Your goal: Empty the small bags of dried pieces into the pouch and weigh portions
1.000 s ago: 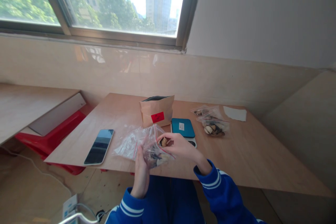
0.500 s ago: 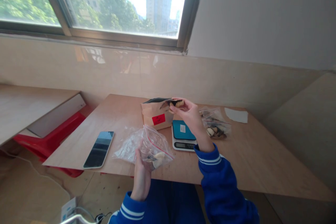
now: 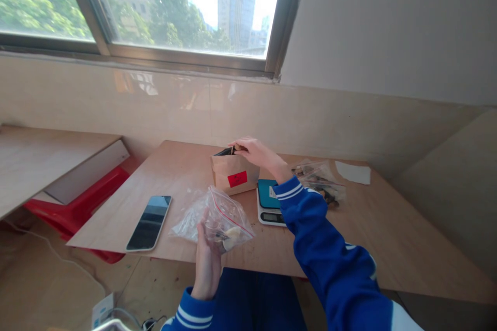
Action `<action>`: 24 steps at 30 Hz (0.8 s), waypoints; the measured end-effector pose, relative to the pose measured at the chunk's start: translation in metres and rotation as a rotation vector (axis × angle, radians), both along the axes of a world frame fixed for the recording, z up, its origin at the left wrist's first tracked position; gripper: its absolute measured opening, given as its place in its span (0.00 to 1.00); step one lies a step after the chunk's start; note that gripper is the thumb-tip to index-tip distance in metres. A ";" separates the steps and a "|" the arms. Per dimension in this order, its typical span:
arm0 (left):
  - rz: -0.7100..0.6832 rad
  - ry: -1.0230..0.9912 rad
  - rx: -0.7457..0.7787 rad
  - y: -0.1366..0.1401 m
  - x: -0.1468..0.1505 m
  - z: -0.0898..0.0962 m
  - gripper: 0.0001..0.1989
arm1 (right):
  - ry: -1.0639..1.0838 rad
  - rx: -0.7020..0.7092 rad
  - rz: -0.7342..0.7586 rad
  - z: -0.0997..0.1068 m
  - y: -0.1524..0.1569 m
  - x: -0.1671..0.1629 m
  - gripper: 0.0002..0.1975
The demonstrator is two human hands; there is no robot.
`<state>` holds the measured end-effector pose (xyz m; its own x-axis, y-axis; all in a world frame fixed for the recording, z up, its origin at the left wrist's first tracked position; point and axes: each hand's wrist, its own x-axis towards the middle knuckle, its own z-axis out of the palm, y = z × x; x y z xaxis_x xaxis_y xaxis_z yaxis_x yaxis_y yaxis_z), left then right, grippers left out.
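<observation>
My left hand (image 3: 208,264) is closed on a clear zip bag (image 3: 217,204) with a red seal line, held over the table's front edge. A few pale and dark dried slices (image 3: 232,237), like dried mushroom, lie in the bag's lower corner. My right hand (image 3: 256,154) is at the mouth of a brown paper bag (image 3: 222,173) with a red label. Its fingers are pinched on dried mushroom pieces (image 3: 239,148), mostly hidden by the hand and the bag's dark-lined opening. Under my right forearm is a kitchen scale (image 3: 267,194) with a teal top, partly covered by the sleeve.
A phone (image 3: 149,223) lies on the table (image 3: 186,160) at the left. Right of the scale are filled clear bags of dried pieces (image 3: 329,196) and a white sheet (image 3: 353,172). A red stool (image 3: 79,201) stands between the tables, below the window.
My right hand has moved left with the dried mushroom pieces, from in front of the paper bag's right side to its opening. My left hand keeps the clear bag in nearly the same place.
</observation>
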<state>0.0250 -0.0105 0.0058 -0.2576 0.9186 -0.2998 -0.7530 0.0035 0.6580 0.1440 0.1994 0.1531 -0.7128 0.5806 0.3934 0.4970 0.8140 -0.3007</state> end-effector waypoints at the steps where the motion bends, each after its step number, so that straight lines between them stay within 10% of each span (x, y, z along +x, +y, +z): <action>1: -0.001 -0.003 0.000 0.000 0.000 0.000 0.28 | -0.020 0.006 0.003 -0.002 0.002 0.001 0.11; 13: -0.090 -0.111 0.191 -0.009 0.000 0.008 0.38 | 0.243 0.097 -0.173 -0.017 -0.045 0.010 0.25; 20: -0.161 0.047 0.232 -0.009 -0.003 0.008 0.43 | 0.237 -0.570 0.101 -0.025 -0.099 0.035 0.13; 24: -0.224 0.101 0.258 -0.009 -0.006 0.006 0.43 | 0.068 -0.667 0.164 -0.038 -0.112 0.042 0.09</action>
